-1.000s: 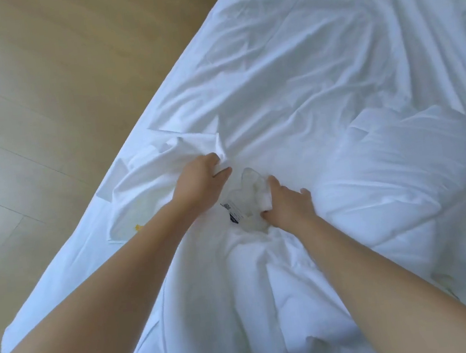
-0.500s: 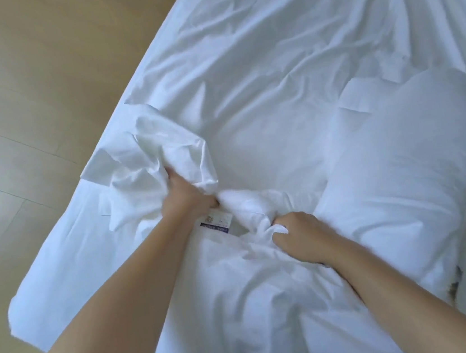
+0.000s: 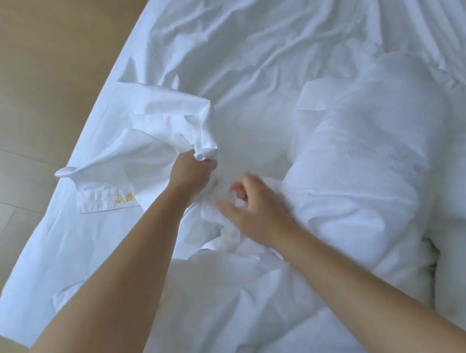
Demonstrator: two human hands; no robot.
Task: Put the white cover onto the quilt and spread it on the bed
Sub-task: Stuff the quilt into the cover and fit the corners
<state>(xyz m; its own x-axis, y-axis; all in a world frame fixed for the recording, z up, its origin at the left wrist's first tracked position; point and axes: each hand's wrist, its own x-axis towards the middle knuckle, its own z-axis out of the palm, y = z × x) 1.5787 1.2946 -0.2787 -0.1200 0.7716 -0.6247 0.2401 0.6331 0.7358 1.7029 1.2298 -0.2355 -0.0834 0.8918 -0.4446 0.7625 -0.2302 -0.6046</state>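
The white cover point(image 3: 145, 140) lies bunched on the left half of the bed point(image 3: 282, 38), with yellow embroidered characters on its hem. My left hand point(image 3: 192, 174) grips a gathered fold of the cover and holds it raised off the bed. The puffy white quilt point(image 3: 370, 159) lies in a thick roll to the right and reaches down toward me. My right hand point(image 3: 254, 203) hovers over crumpled white fabric between the cover and the quilt, fingers curled; blur hides whether it holds any cloth.
Light wooden floor point(image 3: 24, 84) runs along the left side of the bed. The bed's left edge slants from top centre to bottom left. Wrinkled white sheet covers the far part of the bed.
My left hand has lifted the cover's fold higher, and the embroidered hem has come into sight. My right hand has loosened from the fabric it gripped and shifted slightly left.
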